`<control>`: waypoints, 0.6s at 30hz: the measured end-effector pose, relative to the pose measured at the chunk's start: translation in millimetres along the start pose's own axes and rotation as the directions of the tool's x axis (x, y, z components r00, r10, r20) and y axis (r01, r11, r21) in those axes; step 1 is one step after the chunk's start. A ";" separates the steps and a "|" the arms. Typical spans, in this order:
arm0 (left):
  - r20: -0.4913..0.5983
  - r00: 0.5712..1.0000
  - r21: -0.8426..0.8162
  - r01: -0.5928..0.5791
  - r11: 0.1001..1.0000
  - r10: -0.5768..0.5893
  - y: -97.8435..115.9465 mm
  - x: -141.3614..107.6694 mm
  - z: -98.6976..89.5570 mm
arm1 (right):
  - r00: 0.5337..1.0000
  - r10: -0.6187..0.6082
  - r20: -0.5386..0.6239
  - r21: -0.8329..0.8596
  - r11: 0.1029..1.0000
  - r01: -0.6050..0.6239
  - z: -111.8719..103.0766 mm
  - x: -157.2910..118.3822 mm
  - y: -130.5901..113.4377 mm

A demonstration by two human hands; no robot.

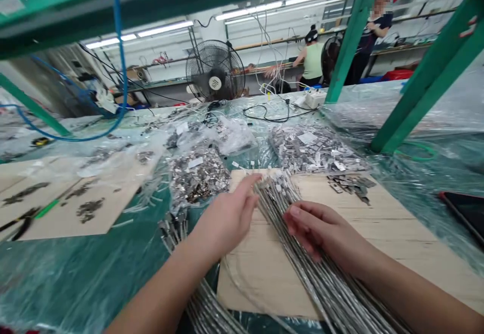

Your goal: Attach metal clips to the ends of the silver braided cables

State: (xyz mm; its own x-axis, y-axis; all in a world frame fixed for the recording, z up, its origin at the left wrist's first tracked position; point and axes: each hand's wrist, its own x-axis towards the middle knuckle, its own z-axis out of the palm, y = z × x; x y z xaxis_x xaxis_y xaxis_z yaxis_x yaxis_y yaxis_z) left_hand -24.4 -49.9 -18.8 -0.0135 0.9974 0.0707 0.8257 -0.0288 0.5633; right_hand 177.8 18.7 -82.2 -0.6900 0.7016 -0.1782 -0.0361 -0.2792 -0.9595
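Observation:
A thick bundle of thin metallic cables (282, 236) with small white connector ends (280, 180) lies across a wooden board (260, 273). My left hand (225, 218) reaches to the upper left edge of that bundle, index finger stretched out beside the connector ends and thumb apart from it. Over the middle of the bundle, my right hand (325, 228) has its fingers curled in, thumb against the index finger; what lies inside them is hidden. Beneath my left forearm runs a second cable bundle (212, 304), its flat metal ends (174, 228) showing to the left. One loose cable (242, 291) curves below my left hand.
Plastic bags of small metal parts (198, 173) and flat metal pieces (317, 147) sit behind the board. Loose metal plates (351, 185) lie at its right. Green posts (427, 82) rise from the bench. A phone-like device (465, 215) lies far right. Two people work beyond a fan (215, 69).

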 end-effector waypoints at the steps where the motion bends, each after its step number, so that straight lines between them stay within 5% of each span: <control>1: -0.070 0.994 -0.008 0.078 0.997 -0.078 -3.0 -1.2 -16.0 | 1.000 0.009 -0.004 0.004 1.000 -0.009 0.1 0.7 0.6; 5: -0.316 0.893 0.112 0.370 0.922 -0.320 -28.7 -19.5 -80.5 | 1.000 0.003 0.003 -0.032 0.999 -0.003 0.0 1.8 0.4; 8: -0.275 0.872 0.270 0.475 0.837 -0.406 -55.1 -39.3 -96.8 | 1.000 -0.013 -0.019 -0.052 0.999 0.012 0.3 1.3 0.4; 12: -0.073 0.868 0.399 0.477 0.783 -0.491 -80.5 -57.4 -73.5 | 0.997 -0.052 -0.060 -0.112 0.993 0.045 2.2 0.5 0.9; 14: -0.067 0.858 0.452 0.481 0.751 -0.509 -84.1 -59.8 -58.8 | 0.990 -0.098 -0.101 -0.177 0.981 0.079 3.0 0.5 0.4; 16: -0.105 0.852 0.491 0.493 0.718 -0.513 -76.3 -57.8 -46.8 | 0.973 -0.167 -0.158 -0.239 0.963 0.126 2.8 1.4 -0.5; 18: -0.091 0.895 0.503 0.421 0.755 -0.438 -54.7 -53.0 -34.5 | 0.951 -0.228 -0.210 -0.266 0.949 0.168 1.3 3.1 -1.3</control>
State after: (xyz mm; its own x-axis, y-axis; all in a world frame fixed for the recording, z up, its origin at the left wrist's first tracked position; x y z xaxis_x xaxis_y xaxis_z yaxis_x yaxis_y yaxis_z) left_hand -88.3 -103.4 -24.9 -0.4248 0.8988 -0.1085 0.9014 0.4310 0.0414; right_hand 174.8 20.3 -81.2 -0.4964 0.8681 0.0033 0.0421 0.0279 -0.9987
